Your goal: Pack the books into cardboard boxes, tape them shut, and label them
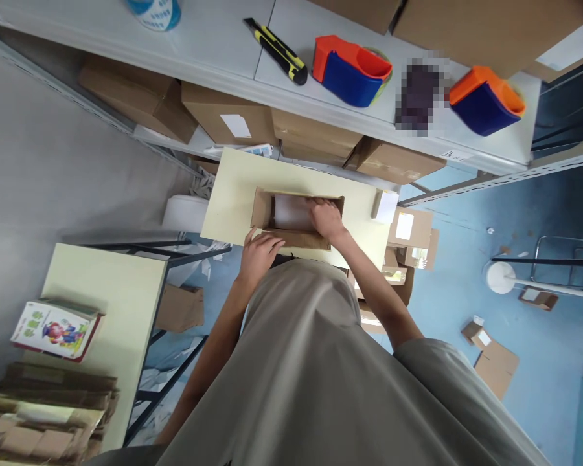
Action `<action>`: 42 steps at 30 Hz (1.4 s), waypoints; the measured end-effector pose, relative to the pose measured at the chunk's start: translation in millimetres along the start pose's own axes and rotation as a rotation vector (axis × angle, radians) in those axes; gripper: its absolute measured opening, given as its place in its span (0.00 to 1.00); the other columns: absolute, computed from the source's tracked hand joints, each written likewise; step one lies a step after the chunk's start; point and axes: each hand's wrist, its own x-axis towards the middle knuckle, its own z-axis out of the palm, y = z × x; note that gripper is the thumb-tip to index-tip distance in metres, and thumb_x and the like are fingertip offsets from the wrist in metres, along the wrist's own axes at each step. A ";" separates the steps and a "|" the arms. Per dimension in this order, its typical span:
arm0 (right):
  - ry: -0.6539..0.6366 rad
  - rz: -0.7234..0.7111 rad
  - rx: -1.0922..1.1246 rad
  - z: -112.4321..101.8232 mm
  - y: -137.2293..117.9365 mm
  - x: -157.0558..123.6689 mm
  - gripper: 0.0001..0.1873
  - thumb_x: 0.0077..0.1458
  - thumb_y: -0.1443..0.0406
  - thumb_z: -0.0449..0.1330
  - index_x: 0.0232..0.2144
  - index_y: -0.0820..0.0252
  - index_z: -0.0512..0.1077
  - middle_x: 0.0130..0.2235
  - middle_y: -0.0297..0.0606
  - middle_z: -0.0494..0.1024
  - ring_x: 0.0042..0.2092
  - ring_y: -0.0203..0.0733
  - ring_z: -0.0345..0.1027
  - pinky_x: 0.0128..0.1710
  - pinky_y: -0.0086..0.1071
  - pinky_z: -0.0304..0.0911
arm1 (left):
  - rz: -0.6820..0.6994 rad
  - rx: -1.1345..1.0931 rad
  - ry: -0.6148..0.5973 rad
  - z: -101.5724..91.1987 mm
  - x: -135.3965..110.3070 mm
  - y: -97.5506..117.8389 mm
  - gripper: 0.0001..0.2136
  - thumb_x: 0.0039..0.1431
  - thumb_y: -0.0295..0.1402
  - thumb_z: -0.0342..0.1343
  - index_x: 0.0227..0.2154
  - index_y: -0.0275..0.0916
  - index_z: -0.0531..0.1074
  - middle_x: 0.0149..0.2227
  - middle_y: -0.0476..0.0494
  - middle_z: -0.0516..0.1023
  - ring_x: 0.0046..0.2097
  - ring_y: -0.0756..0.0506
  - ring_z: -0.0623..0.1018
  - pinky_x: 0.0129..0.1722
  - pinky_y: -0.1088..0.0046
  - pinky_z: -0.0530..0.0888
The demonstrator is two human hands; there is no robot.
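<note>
A small open cardboard box (262, 208) sits on the pale yellow table in front of me. A flat white item (291, 210) lies inside it; its kind cannot be made out. My right hand (326, 219) reaches into the box's right end, its fingers spread on the white item and partly hidden. My left hand (261, 254) rests at the box's near left corner, fingers stretched out over the edge. A cardboard flap (301, 239) is folded out toward me on the near side.
Beyond the table (223, 207), a shelf (214, 39) holds a box cutter (279, 52), two tape dispensers (352, 71) and cartons (228, 116). A white box (385, 206) sits at the table's right end. To the left, a side table (126, 278) bears books (56, 327) and flattened cardboard (43, 414).
</note>
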 end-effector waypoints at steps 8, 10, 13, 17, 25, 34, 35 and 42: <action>0.298 0.211 0.120 -24.3 47.4 -3.6 0.26 0.73 0.59 0.55 0.68 0.63 0.70 0.67 0.64 0.66 0.66 0.70 0.64 0.63 0.60 0.64 | -0.157 0.071 0.230 -1.4 14.9 -4.3 0.45 0.59 0.44 0.73 0.74 0.38 0.59 0.74 0.21 0.63 0.77 0.23 0.59 0.75 0.35 0.53; 0.273 0.231 0.234 -17.5 49.1 -2.6 0.33 0.74 0.53 0.54 0.73 0.61 0.62 0.66 0.63 0.68 0.58 0.66 0.73 0.58 0.56 0.69 | -0.095 0.019 0.109 -1.2 19.2 -8.5 0.45 0.60 0.47 0.71 0.75 0.40 0.58 0.69 0.24 0.71 0.73 0.26 0.68 0.76 0.38 0.54; 0.252 0.223 0.413 -6.9 44.9 -2.5 0.40 0.74 0.46 0.51 0.76 0.62 0.53 0.63 0.61 0.72 0.53 0.62 0.77 0.55 0.53 0.72 | -0.025 -0.011 -0.031 -0.8 23.7 -14.0 0.44 0.56 0.51 0.73 0.71 0.42 0.64 0.67 0.26 0.74 0.71 0.27 0.71 0.76 0.42 0.55; 0.229 0.217 0.502 -0.4 41.3 -9.3 0.29 0.77 0.48 0.46 0.63 0.61 0.70 0.59 0.55 0.77 0.54 0.57 0.77 0.57 0.49 0.72 | -0.100 -0.001 -0.067 -1.9 30.2 -18.9 0.42 0.59 0.52 0.71 0.71 0.39 0.65 0.60 0.25 0.80 0.64 0.27 0.78 0.68 0.48 0.69; 0.258 0.190 0.391 24.8 60.4 -32.3 0.16 0.72 0.62 0.58 0.53 0.53 0.84 0.67 0.46 0.74 0.59 0.57 0.74 0.62 0.55 0.72 | -0.173 0.119 0.104 -6.4 71.6 -36.5 0.21 0.69 0.38 0.63 0.63 0.41 0.76 0.60 0.31 0.76 0.59 0.32 0.80 0.60 0.59 0.76; 0.270 0.328 0.593 53.1 56.8 -44.1 0.18 0.72 0.63 0.59 0.57 0.43 0.83 0.70 0.34 0.73 0.50 0.48 0.85 0.58 0.41 0.76 | -0.217 0.123 0.138 7.4 77.2 -48.5 0.12 0.70 0.38 0.61 0.51 0.42 0.83 0.57 0.37 0.77 0.47 0.40 0.83 0.53 0.62 0.79; 0.274 0.344 0.613 53.5 56.5 -45.6 0.19 0.72 0.63 0.58 0.58 0.43 0.83 0.70 0.32 0.72 0.50 0.48 0.85 0.58 0.40 0.76 | -0.221 0.140 0.138 8.8 77.1 -46.4 0.12 0.70 0.37 0.61 0.51 0.43 0.83 0.56 0.37 0.78 0.47 0.40 0.83 0.53 0.63 0.79; 0.287 0.427 0.543 51.6 60.7 -48.2 0.21 0.72 0.64 0.56 0.60 0.47 0.81 0.72 0.36 0.69 0.49 0.47 0.85 0.57 0.40 0.76 | -0.180 0.234 0.081 18.0 86.6 -28.0 0.11 0.72 0.37 0.59 0.51 0.43 0.83 0.54 0.38 0.80 0.47 0.40 0.84 0.46 0.65 0.77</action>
